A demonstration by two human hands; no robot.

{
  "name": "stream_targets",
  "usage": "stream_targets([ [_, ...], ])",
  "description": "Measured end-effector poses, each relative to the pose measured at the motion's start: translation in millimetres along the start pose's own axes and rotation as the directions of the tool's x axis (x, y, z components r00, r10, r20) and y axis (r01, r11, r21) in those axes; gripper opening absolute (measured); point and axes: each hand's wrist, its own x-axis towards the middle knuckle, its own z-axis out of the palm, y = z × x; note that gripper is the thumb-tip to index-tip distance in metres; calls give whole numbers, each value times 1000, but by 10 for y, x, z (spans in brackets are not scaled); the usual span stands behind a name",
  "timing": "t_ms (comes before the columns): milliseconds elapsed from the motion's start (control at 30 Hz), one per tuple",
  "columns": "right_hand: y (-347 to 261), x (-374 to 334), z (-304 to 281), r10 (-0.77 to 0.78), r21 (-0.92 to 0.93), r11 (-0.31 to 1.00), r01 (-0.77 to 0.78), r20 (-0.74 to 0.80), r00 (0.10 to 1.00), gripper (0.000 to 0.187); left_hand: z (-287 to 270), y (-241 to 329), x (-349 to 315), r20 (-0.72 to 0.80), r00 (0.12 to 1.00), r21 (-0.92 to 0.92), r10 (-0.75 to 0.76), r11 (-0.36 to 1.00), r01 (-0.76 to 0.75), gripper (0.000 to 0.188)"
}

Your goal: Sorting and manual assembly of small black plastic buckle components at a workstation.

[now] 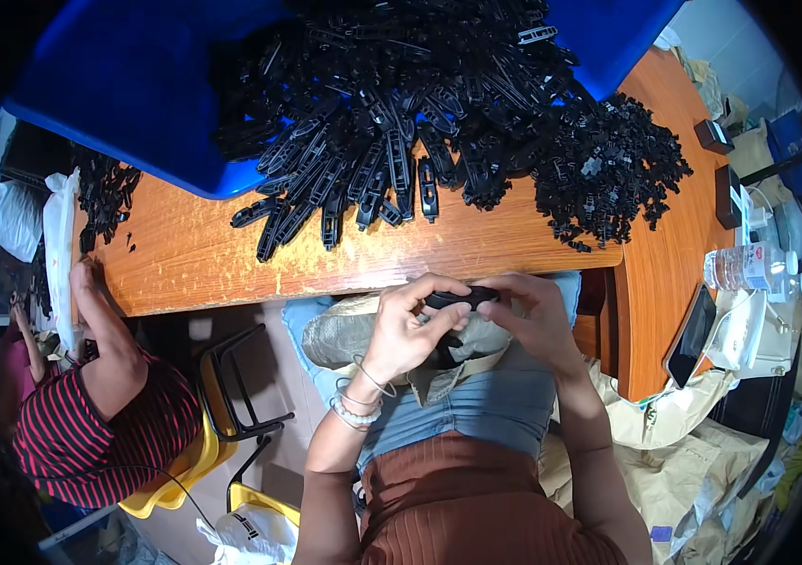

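Between my two hands, just off the table's front edge and above my lap, is a small elongated black plastic part (462, 298). My left hand (412, 320) pinches its left end between thumb and fingers. The right end sits in the fingertips of my right hand (531, 315). Below them an open woven sack (344, 337) lies across my lap, with something dark at its mouth. On the table ahead spreads a big heap of long black plastic parts (391, 141), and right of it a pile of smaller black pieces (608, 169).
A large blue bin (128, 85) lies tipped behind the heap. The wooden table (194, 254) ends right before me. At right are a phone (693, 334), water bottles (745, 268) and paper sacks (683, 471). At left, a person in a striped shirt (109, 424) sits on a yellow chair (184, 471).
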Motion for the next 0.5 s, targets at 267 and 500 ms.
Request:
stream_targets([
  [267,400,-110,-89,-36,-229,971,72,156,987,21,-324,162,343,-297,777,813,556,574,-100,23],
  [500,220,785,-78,-529,-754,637,161,-276,802,17,-479,-69,658,-358,778,863,516,501,64,27],
])
